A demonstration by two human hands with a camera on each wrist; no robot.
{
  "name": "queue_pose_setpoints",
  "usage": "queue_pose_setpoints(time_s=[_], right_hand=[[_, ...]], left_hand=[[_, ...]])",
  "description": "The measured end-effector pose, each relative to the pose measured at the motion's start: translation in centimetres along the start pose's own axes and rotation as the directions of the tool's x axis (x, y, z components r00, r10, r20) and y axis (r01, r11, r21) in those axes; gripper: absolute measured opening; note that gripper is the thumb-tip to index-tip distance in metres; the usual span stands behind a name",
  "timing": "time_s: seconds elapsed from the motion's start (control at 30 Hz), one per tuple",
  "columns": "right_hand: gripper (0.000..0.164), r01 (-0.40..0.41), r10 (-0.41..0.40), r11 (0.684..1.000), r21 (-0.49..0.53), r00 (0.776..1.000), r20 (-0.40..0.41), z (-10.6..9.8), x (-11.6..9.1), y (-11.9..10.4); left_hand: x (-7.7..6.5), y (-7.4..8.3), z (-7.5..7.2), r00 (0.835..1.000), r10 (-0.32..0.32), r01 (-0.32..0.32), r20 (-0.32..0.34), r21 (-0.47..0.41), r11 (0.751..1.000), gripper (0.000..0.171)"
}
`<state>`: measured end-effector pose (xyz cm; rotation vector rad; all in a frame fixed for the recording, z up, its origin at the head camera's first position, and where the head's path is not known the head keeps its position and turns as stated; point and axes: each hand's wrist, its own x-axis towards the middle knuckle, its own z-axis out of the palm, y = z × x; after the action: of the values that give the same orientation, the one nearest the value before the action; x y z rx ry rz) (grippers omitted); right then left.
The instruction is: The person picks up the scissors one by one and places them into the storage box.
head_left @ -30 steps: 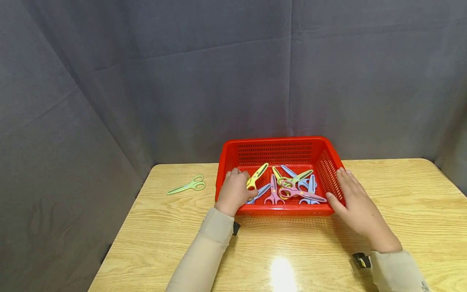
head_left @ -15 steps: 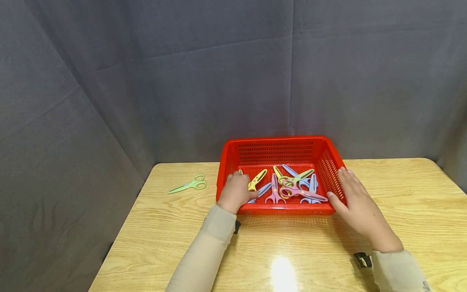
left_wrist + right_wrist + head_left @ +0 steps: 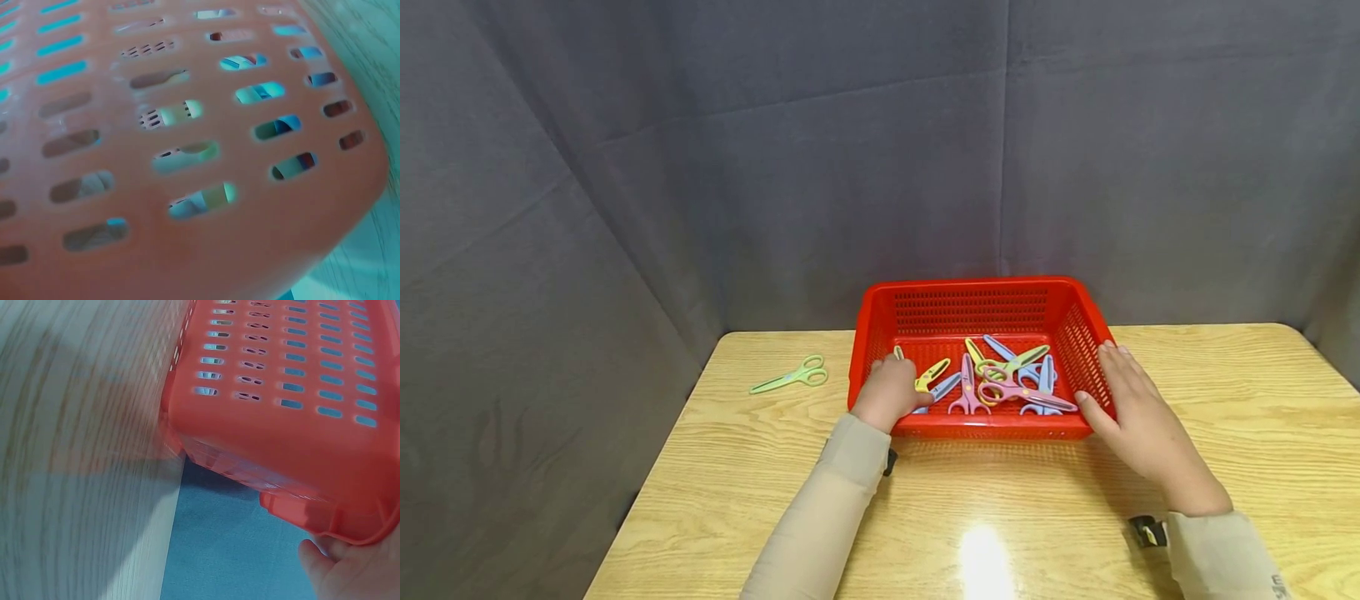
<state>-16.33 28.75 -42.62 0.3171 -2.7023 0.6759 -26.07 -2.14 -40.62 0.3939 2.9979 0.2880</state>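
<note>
A red slotted basket (image 3: 992, 425) stands on the table with several craft scissors inside. My left hand (image 3: 886, 393) reaches over its left front corner, fingers curled down around a pair of yellow scissors (image 3: 934, 373); the handles are hidden under the hand. Blue scissors (image 3: 947, 385) lie beside the thumb. My right hand (image 3: 1138, 425) rests along the basket's right side with fairly straight fingers, thumb near the rim. Pink scissors (image 3: 967, 385) sit mid-basket. The left wrist view is filled by the basket wall (image 3: 206, 244); the right wrist view shows the right thumb (image 3: 315, 565) by the rim.
Green scissors (image 3: 790, 377) lie on the wooden table (image 3: 737, 450) left of the basket. More pink, green, yellow and blue scissors overlap in the basket's right half. A grey curtain (image 3: 850, 167) hangs behind the table's far edge.
The yellow scissors by my left hand have tipped lower into the basket, and another yellow tip shows beyond the fingers. My right hand keeps its place on the basket's side.
</note>
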Motion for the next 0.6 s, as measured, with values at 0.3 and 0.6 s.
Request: queue_pose_setpoints(time_s=[0.3,0.6], right_hand=[[0.074,0.0,0.0,1.0,0.0,1.0,-0.001,0.11,0.04,0.12],[0.074,-0.004,0.004,1.0,-0.002,1.0,0.005,0.07,-0.02,0.0]], left_hand=[[0.06,0.15,-0.06,0.999,-0.015,0.015,0.038,0.006,1.0,0.038],[-0.01,0.07,-0.03,0.999,-0.017,0.017,0.042,-0.002,1.0,0.034]])
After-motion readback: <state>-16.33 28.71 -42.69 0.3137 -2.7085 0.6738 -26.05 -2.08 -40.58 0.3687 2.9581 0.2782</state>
